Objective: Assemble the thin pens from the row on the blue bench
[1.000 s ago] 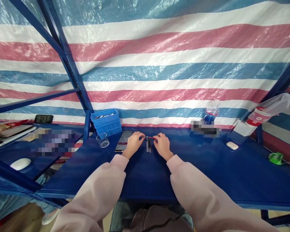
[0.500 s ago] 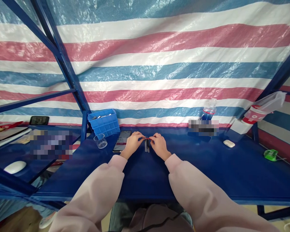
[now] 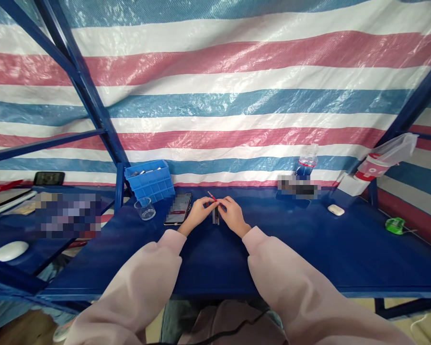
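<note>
A slim, straight red stick (image 3: 212,196), its tip too small to make out, slants toward the upper left just below the frame's centre; fingers of the left hand (image 3: 201,212) and right hand (image 3: 232,213) pinch its lower end beside narrow, dark strips (image 3: 215,219).

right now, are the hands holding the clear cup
No, the left hand and right hand meet at a thin red stick, while the clear cup stands near the blue bin.
</note>
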`<state>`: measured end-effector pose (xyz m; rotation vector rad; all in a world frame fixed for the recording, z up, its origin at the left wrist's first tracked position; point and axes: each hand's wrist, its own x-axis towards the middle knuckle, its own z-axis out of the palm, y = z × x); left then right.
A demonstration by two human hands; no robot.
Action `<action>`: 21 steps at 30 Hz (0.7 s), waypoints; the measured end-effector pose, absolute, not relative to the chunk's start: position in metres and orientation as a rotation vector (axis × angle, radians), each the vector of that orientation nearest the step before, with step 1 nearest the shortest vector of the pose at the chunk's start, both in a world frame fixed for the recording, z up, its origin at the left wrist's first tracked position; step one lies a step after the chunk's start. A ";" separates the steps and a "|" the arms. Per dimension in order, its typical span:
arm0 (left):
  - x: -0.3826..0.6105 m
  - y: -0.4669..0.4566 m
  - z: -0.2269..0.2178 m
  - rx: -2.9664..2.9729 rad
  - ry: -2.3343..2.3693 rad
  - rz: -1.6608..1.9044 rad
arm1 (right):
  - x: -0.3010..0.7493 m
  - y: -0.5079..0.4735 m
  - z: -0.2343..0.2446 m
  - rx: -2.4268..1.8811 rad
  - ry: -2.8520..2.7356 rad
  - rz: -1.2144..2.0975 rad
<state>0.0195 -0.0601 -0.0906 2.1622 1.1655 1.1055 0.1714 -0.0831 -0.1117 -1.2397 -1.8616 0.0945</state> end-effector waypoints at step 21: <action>0.020 -0.069 -0.086 2.163 1.880 0.627 | 0.175 -0.084 -0.113 -1.556 -1.830 0.204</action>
